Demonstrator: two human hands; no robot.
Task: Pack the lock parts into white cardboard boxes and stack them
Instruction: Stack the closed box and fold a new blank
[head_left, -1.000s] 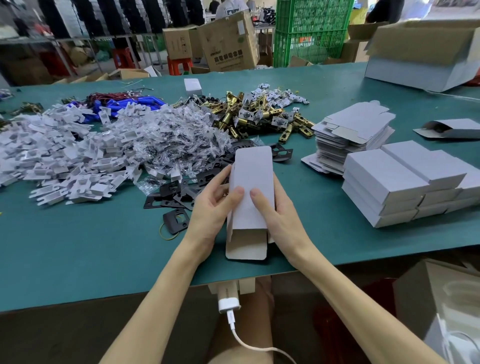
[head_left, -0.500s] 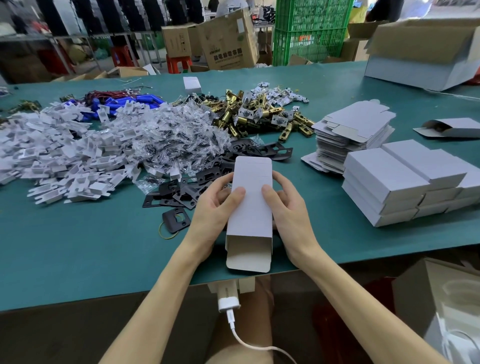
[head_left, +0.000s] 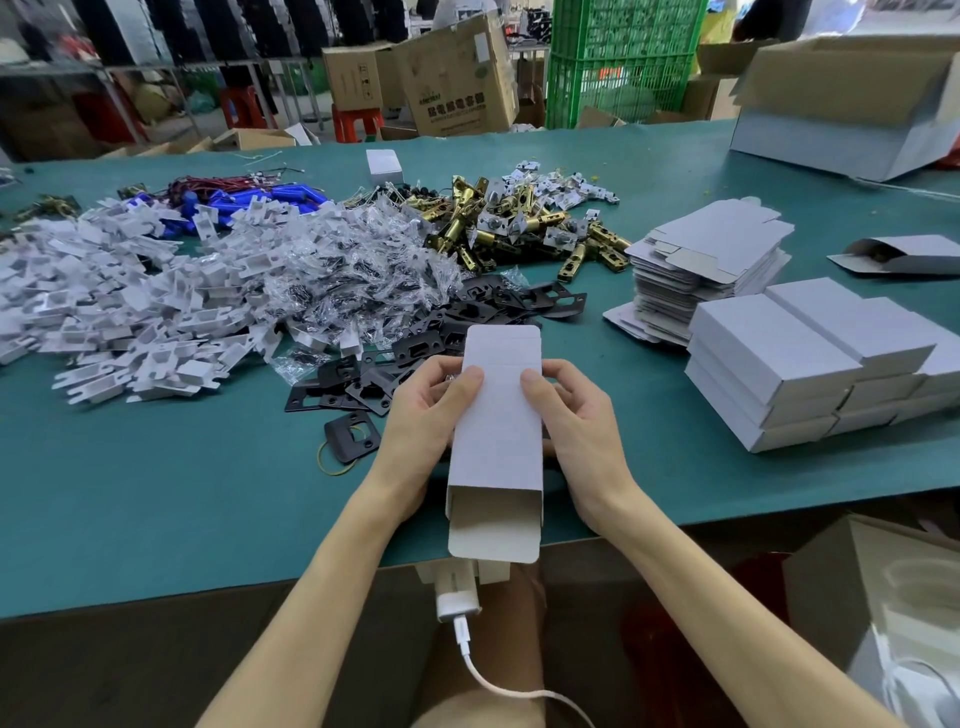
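Risk: left grip (head_left: 421, 415) and right grip (head_left: 582, 421) clasp white cardboard box (head_left: 498, 431); near flap (head_left: 493, 540) open, any contents could slide out.

Green crate (head_left: 623, 62) & brown cartons (head_left: 457, 78) behind teal table (head_left: 156, 493), red stool (head_left: 358, 122), white charger (head_left: 457, 600) w/ cable at near edge

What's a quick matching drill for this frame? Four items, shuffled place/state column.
1 white box
2 brass latches
3 flat box blanks
4 black plates

a heaped beyond the black plates
b gripped by left hand and right hand, near end open
c stacked right of the latches
d spread just beyond the white box

Pairs: 1-b; 2-a; 3-c; 4-d
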